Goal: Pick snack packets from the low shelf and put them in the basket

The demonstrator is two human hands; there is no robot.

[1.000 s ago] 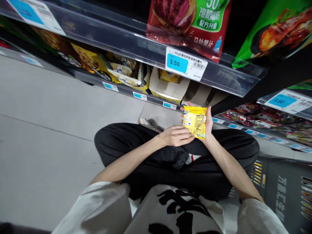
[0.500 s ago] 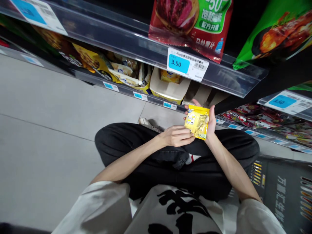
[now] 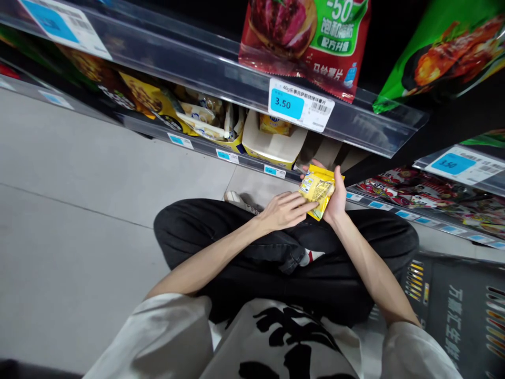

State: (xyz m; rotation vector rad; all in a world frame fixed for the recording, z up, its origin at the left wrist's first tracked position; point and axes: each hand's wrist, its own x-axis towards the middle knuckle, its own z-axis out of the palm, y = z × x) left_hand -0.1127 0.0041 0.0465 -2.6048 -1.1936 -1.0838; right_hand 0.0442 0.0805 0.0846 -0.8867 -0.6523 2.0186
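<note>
A small yellow snack packet (image 3: 316, 190) with printed text lies tilted in my right hand (image 3: 337, 199). My right thumb runs along the packet's right edge, and fingertips show past its far left edge. From the left, my left hand (image 3: 287, 210) reaches over with its fingers stretched out, the index fingertip touching the lower part of the packet. My left thumb is hidden under the hand. Just beyond the hands, on the bottom shelf, is an open white and yellow carton (image 3: 275, 141) with a yellow packet (image 3: 275, 125) at its back.
Over the hands juts a shelf edge with a price tag (image 3: 300, 105) and a red chip bag (image 3: 302, 47). A green bag (image 3: 445, 52) hangs at upper right. My crossed legs (image 3: 197, 226) are below. A grey basket (image 3: 434, 300) stands at right, and grey tiled floor (image 3: 71, 210) spreads left.
The packet has tilted and turned slightly in my right hand. My left fingers have slid from its lower left edge rightward onto its face, with the index finger now extended.
</note>
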